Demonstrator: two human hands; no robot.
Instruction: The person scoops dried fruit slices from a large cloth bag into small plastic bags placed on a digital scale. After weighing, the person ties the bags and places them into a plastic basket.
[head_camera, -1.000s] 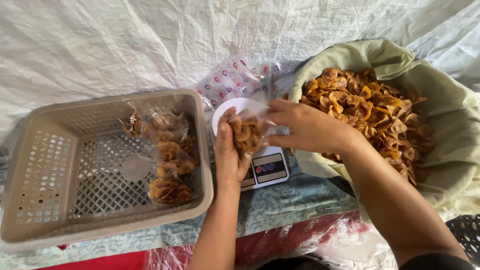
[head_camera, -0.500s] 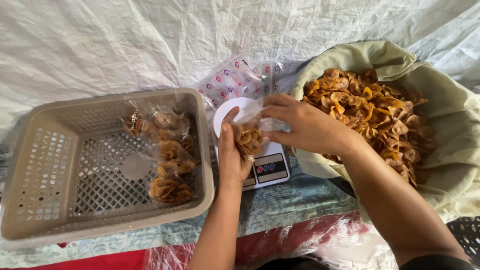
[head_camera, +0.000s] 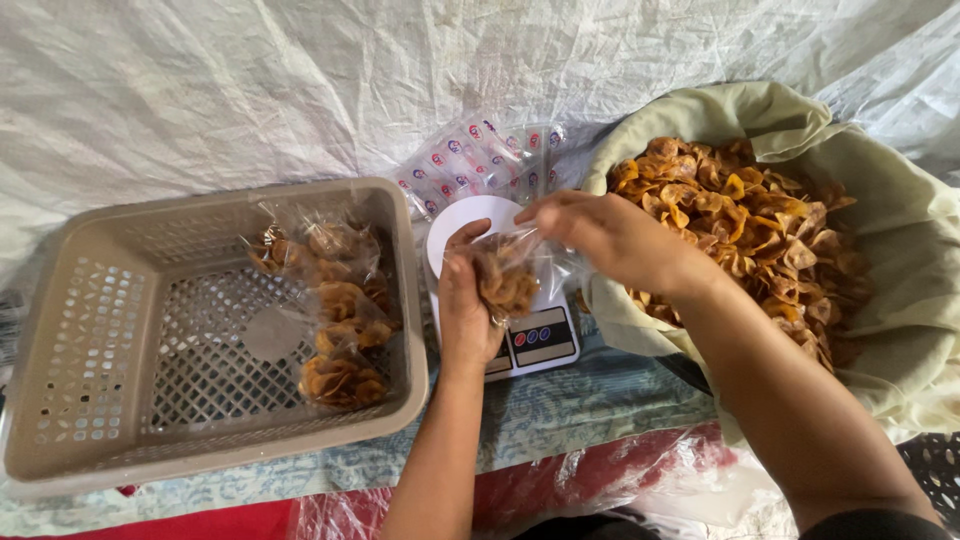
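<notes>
My left hand (head_camera: 466, 310) cups a small clear plastic bag of brown chips (head_camera: 508, 277) from the left, over a white kitchen scale (head_camera: 530, 340). My right hand (head_camera: 605, 235) pinches the top of the same bag from the right. The scale's round white plate (head_camera: 462, 216) shows behind the bag. Just right of my hands, a large green cloth sack (head_camera: 900, 250) lies open, full of loose brown chips (head_camera: 760, 225).
A beige perforated plastic basket (head_camera: 120, 330) at the left holds several filled chip bags (head_camera: 335, 310) along its right side. A stack of empty printed clear bags (head_camera: 480, 155) lies behind the scale. White sheeting covers the ground behind; patterned cloth and crumpled plastic lie in front.
Both hands and the bag have shifted slightly lower over the scale; my right hand's fingers have drawn closer on the bag's top.
</notes>
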